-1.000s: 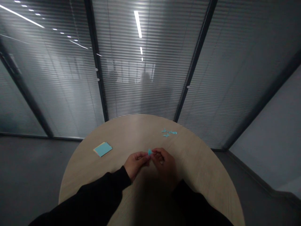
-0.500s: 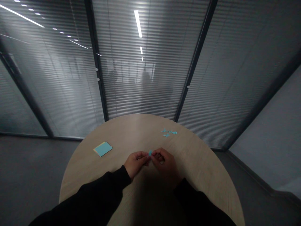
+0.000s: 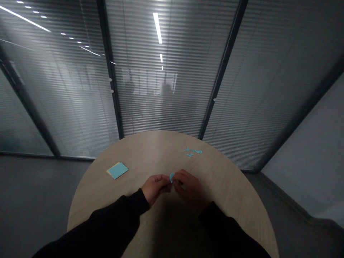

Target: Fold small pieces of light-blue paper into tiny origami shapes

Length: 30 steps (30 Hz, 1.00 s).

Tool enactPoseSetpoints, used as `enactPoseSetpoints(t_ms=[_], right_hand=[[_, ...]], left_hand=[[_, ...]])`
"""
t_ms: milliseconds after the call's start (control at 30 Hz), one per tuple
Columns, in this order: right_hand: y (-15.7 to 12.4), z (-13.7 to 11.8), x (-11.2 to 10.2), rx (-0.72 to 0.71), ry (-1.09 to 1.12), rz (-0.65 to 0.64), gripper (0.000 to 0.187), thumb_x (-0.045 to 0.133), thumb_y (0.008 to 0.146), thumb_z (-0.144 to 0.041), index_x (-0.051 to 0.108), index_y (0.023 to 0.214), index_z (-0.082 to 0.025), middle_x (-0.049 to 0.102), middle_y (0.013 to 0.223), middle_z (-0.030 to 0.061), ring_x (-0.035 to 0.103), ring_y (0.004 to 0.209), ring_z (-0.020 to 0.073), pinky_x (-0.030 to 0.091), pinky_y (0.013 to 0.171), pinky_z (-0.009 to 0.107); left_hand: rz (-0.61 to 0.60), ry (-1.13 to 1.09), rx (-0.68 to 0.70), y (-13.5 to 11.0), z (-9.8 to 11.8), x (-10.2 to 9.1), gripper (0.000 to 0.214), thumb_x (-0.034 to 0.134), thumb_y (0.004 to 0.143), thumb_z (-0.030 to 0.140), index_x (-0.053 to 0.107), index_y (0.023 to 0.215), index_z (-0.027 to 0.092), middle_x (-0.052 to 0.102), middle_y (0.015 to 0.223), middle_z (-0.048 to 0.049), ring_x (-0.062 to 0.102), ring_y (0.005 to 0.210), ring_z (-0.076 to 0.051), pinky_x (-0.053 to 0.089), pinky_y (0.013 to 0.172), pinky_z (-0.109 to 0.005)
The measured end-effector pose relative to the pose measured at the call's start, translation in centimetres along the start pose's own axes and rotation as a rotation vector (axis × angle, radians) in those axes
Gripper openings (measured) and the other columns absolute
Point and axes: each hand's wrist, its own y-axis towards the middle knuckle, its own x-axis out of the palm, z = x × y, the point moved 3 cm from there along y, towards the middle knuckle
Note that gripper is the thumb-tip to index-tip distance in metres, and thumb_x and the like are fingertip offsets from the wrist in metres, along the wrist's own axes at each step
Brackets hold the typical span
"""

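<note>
From my remote seat, the head view arrives dim and greyish. A white light strip (image 3: 157,28) glows at upper centre, and a thin bright streak (image 3: 25,18) slants across the upper left, both glaring among the blinds (image 3: 161,114). The counter (image 3: 150,147) is softly lit on its far side; a broad, fuzzy-edged shadow darkens its near middle. I lose all detail in the black sleeves (image 3: 115,222). Wide-angle distortion leans the dark uprights (image 3: 106,46) outward. The small blue piece (image 3: 171,176) between the hands looks soft, poorly defined.
</note>
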Motion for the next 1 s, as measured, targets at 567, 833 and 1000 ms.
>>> enactPoseSetpoints(t_ms=[567, 833, 1000], right_hand=[[-0.2, -0.1, -0.7, -0.057, -0.043, -0.002, 0.021, 0.056, 0.091, -0.023, 0.073, 0.103, -0.027, 0.071, 0.103, 0.0076, 0.064, 0.095, 0.0229, 0.052, 0.085, 0.039], [-0.4, 0.7, 0.6, 0.422, 0.423, 0.152, 0.023, 0.065, 0.087, -0.041, 0.066, 0.095, -0.020, 0.070, 0.083, 0.0040, 0.065, 0.072, 0.0172, 0.053, 0.063, 0.027], [-0.5, 1.2, 1.3, 0.476, 0.612, 0.137, 0.029, 0.066, 0.086, -0.044, 0.065, 0.100, -0.018, 0.070, 0.082, 0.0037, 0.066, 0.070, 0.0161, 0.053, 0.063, 0.028]], left_hand=[[-0.016, -0.102, -0.030, -0.1, 0.0, 0.1, 0.036, 0.089, 0.063, 0.034, 0.071, 0.078, 0.008, 0.067, 0.071, -0.0045, 0.062, 0.064, -0.010, 0.051, 0.068, -0.023], [0.055, 0.248, 0.149, 0.2, 1.2, -0.5, 0.039, 0.081, 0.068, 0.049, 0.070, 0.076, 0.012, 0.067, 0.064, -0.0033, 0.056, 0.057, -0.011, 0.041, 0.058, -0.023], [0.049, 0.295, 0.192, 0.1, 1.7, 0.0, 0.040, 0.080, 0.070, 0.051, 0.070, 0.078, 0.013, 0.066, 0.063, -0.0031, 0.057, 0.058, -0.013, 0.041, 0.061, -0.025]])
